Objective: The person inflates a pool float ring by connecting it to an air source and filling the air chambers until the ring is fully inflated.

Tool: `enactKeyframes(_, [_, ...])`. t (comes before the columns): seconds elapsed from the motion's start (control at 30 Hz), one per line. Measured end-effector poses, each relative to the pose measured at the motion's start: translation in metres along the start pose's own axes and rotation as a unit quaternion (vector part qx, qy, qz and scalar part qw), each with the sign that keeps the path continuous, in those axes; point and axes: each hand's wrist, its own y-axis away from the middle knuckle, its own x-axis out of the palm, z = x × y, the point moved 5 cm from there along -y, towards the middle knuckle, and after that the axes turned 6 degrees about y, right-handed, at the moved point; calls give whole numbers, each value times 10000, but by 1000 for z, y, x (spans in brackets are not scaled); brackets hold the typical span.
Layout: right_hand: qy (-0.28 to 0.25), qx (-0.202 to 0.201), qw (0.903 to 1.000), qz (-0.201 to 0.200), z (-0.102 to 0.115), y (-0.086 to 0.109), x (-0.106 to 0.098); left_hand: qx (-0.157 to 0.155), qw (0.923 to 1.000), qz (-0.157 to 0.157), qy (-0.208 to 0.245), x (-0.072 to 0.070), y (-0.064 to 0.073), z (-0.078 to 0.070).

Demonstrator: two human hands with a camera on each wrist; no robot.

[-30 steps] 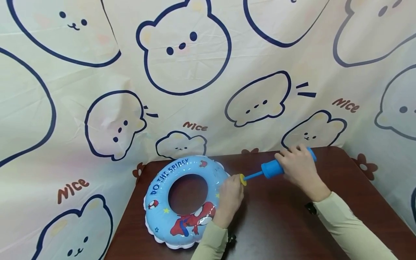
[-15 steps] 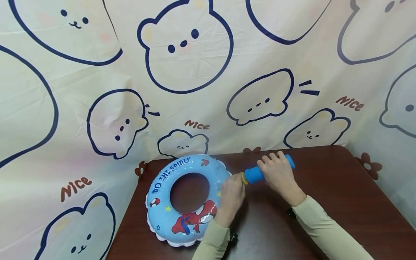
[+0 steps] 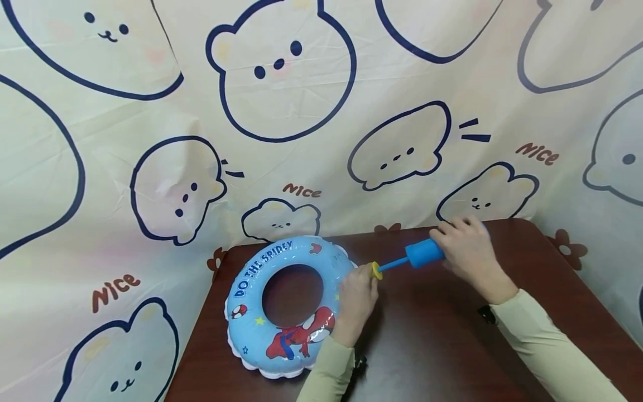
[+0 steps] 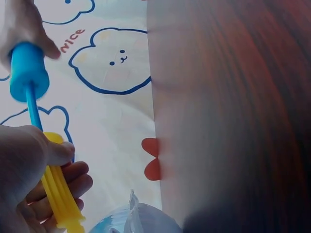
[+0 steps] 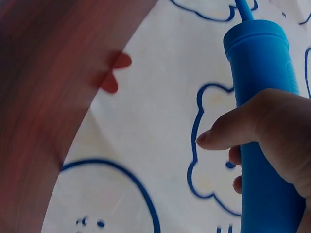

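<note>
A hand pump with a blue barrel (image 3: 424,253) and a thin blue rod spans the space between my hands. My right hand (image 3: 467,254) grips the barrel, its fingers wrapped round it in the right wrist view. My left hand (image 3: 355,298) holds the yellow handle (image 4: 60,196), thumb on top and fingers curled beneath. Part of the rod (image 4: 33,107) shows between barrel and handle. The light blue swim ring (image 3: 246,329), inflated and printed with a red cartoon figure, lies just left of my left hand, which overlaps its right side in the head view.
The dark brown wooden table (image 3: 427,346) carries the ring, and its far edge meets a cream cloth backdrop (image 3: 281,167) printed with bear outlines. More of this cloth hangs at the right side. A dark wrist device (image 3: 486,314) sits under the right sleeve.
The barrel slid left along the rod up to the yellow handle half a second ago. Now my right hand has drawn it back rightward, exposing the rod. The left hand and ring stay nearly put.
</note>
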Motion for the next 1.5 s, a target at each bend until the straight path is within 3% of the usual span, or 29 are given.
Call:
enactKeyframes(0.2, [22, 181, 9995, -272, -31, 11, -8, 101, 9999, -22, -10, 1, -1, 1])
enactKeyframes(0.33, [34, 193, 9993, -320, -35, 13, -11, 185, 9996, -101, -160, 2, 0, 0])
enactKeyframes(0.5, [87, -14, 9995, -312, -16, 10, -2, 407, 9978, -210, -483, 7, 5, -3])
enactKeyframes(0.6, [106, -54, 9997, -228, 1, 5, 5, 380, 9976, -301, -496, 8, 7, -3])
enactKeyframes(0.73, [161, -138, 9993, -322, 22, -6, 8, 256, 9985, -412, -263, 6, 7, -1])
enactKeyframes(0.9, [208, -275, 9965, -758, 47, -15, 6, 157, 9986, -501, 66, 2, 7, -1])
enactKeyframes(1.13, [253, -318, 9944, -980, 73, -18, 11, 330, 9975, -598, 159, -2, 3, -5])
enactKeyframes(1.33, [128, -408, 9946, -942, 80, -20, 12, 529, 9973, -511, 14, -2, 3, -6])
enactKeyframes(1.5, [-11, -316, 9968, -738, 64, -20, 6, 576, 9975, -386, -120, -3, 2, -2])
